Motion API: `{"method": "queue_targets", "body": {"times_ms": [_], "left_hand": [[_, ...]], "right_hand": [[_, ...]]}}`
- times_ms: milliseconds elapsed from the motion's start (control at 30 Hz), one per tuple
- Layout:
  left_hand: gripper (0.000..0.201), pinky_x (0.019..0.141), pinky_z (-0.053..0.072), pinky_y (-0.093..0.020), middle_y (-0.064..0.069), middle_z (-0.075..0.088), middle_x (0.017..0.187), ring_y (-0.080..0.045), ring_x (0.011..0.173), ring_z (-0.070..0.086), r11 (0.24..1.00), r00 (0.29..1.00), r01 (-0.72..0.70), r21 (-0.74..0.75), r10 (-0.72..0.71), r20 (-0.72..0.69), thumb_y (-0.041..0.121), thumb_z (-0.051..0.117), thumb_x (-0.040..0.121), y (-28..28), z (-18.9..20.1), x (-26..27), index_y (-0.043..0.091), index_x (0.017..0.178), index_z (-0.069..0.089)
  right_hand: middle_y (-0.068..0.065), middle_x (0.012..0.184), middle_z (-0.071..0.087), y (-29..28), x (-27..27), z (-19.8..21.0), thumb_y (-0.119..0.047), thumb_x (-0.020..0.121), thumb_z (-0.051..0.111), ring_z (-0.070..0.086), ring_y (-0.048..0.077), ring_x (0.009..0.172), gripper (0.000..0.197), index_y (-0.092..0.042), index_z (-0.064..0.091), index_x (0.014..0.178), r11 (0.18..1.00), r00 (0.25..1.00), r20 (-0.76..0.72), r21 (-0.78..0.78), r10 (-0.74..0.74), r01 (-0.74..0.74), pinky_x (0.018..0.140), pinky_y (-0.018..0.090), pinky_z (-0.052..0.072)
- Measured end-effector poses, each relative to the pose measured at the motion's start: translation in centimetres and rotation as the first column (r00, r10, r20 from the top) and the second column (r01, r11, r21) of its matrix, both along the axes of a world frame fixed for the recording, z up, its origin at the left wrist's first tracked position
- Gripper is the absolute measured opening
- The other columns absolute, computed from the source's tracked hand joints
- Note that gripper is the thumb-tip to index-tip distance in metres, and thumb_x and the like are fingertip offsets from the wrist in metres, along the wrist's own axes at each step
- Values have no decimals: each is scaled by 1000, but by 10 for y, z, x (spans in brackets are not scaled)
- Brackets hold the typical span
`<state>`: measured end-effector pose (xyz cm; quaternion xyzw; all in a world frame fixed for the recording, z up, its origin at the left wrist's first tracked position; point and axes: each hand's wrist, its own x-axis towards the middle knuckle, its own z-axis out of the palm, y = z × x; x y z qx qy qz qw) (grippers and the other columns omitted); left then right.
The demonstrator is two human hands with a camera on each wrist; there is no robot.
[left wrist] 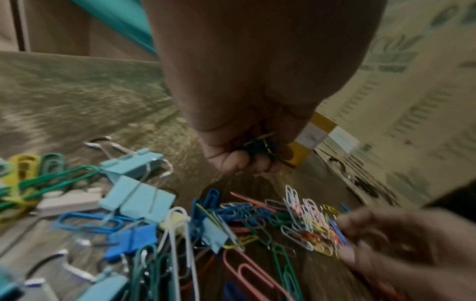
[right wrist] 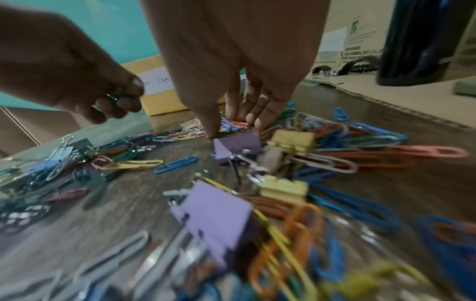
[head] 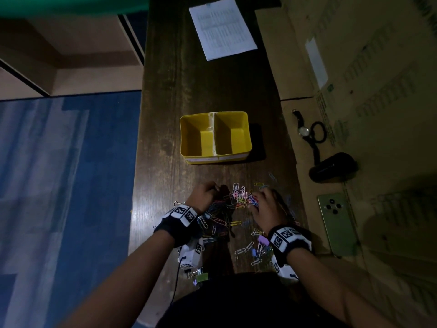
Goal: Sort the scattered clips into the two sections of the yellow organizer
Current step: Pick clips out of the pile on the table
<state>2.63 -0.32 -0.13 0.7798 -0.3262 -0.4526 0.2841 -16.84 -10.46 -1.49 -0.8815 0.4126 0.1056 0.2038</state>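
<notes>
Blurred binder clips (right wrist: 219, 222) and large paper clips (right wrist: 360, 205) fill the foreground of the right wrist view, part of the loose scatter spread on the wooden table (head: 189, 86) at about 6 o'clock in the head view. Left hand (head: 204, 194) is closed into a fist round a small bunch of dark paper clips (left wrist: 260, 145), held just above the table at the 9 o'clock edge of the pile. Right hand (head: 264, 204) reaches down at the 3 o'clock edge with its fingertips (right wrist: 213, 130) narrowed onto small clips; whether anything is actually pinched cannot be told. Yellow organizer (head: 215, 137) stands at 12 o'clock from the pile, apart from it, both sections appearing empty. Its long axis runs 9 to 3 o'clock, its divider runs 12 to 6, the open top faces up, and the labelled front wall faces the person; only "Clips" on one label is legible in the right wrist view. Judgement: the step in hand is gathering one kind of clip before the first deposit. To do it well, keep each handful to a single kind, draw paper clips out along their length so linked ones come free and do not drag neighbours, and check the label before releasing over a section. Binder clips, with their wire handles snagging paper clips, are better lifted singly by the body. A purple binder clip (right wrist: 237, 146) lies just beside the right fingertips and should not be swept in.
</notes>
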Motion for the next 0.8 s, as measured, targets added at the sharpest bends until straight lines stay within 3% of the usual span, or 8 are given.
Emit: {"method": "queue_targets", "body": {"times_ms": [67, 200, 333, 433, 567, 633, 700, 800], "left_hand": [[13, 73, 44, -31, -9, 64, 95, -25, 88, 60, 995, 997, 75, 71, -76, 19, 25, 49, 96, -4, -6, -7, 14, 95, 56], [42, 80, 54, -41, -9, 62, 109, -28, 95, 61, 937, 860, 301, 179, -347, 374, 47, 54, 89, -6, -23, -22, 19, 119, 46], [57, 79, 54, -42, -10, 57, 120, -31, 103, 59, 878, 719, 395, 271, -479, 503, 49, 56, 86, -5, -32, -32, 23, 132, 34], [51, 84, 53, -42, -12, 54, 128, -31, 109, 56, 850, 684, 443, 286, -526, 505, 41, 51, 93, -7, -34, -37, 16, 135, 36], [40, 86, 47, -40, -17, 52, 127, -33, 110, 54, 872, 730, 431, 234, -489, 477, 31, 42, 98, -6, -29, -41, 9, 132, 38], [33, 81, 48, -39, -19, 55, 121, -34, 101, 57, 901, 784, 396, 178, -433, 445, 25, 43, 97, -4, -28, -37, 10, 126, 40], [32, 79, 51, -41, -19, 60, 116, -34, 95, 60, 928, 833, 351, 127, -371, 410, 20, 49, 93, -2, -28, -30, 11, 123, 40], [30, 77, 52, -37, -19, 65, 110, -33, 93, 64, 956, 895, 291, 21, -280, 348, 16, 51, 93, -3, -24, -20, 10, 121, 42]], "right_hand": [[1, 121, 50, 0, 4, 2, -29, 88, 61, 45, 26, 118, 25, -20, 61, 112, 1000, 1000, -10, 3, 12, -12, 98, 37, 40], [4, 124, 53, 1, 1, 4, -12, 89, 57, 47, 25, 116, 29, -14, 57, 118, 996, 996, -33, 28, 86, -85, 96, 33, 36], [1, 131, 51, -1, -7, 7, -2, 81, 65, 47, 21, 121, 48, -14, 53, 126, 991, 997, -11, 106, 80, -78, 96, 26, 37], [1, 137, 45, -7, -13, 11, 4, 85, 59, 48, 17, 120, 53, -14, 48, 134, 986, 999, 27, 164, 24, -28, 81, 4, 30], [5, 129, 47, -14, -18, 14, 4, 89, 53, 47, 16, 114, 42, -10, 52, 128, 979, 998, 33, 199, -47, 40, 77, 5, 22], [3, 122, 53, -19, -19, 13, -5, 90, 55, 52, 20, 111, 36, -14, 56, 124, 967, 989, 63, 225, -134, 116, 88, 15, 35], [1, 116, 60, -24, -20, 10, -10, 91, 54, 58, 19, 104, 29, -20, 59, 118, 941, 975, 69, 283, -213, 185, 92, 35, 49], [8, 102, 64, -28, -20, 14, 0, 90, 43, 62, 23, 90, 33, -26, 62, 100, 827, 925, 160, 517, -346, 220, 83, 38, 54]]}}
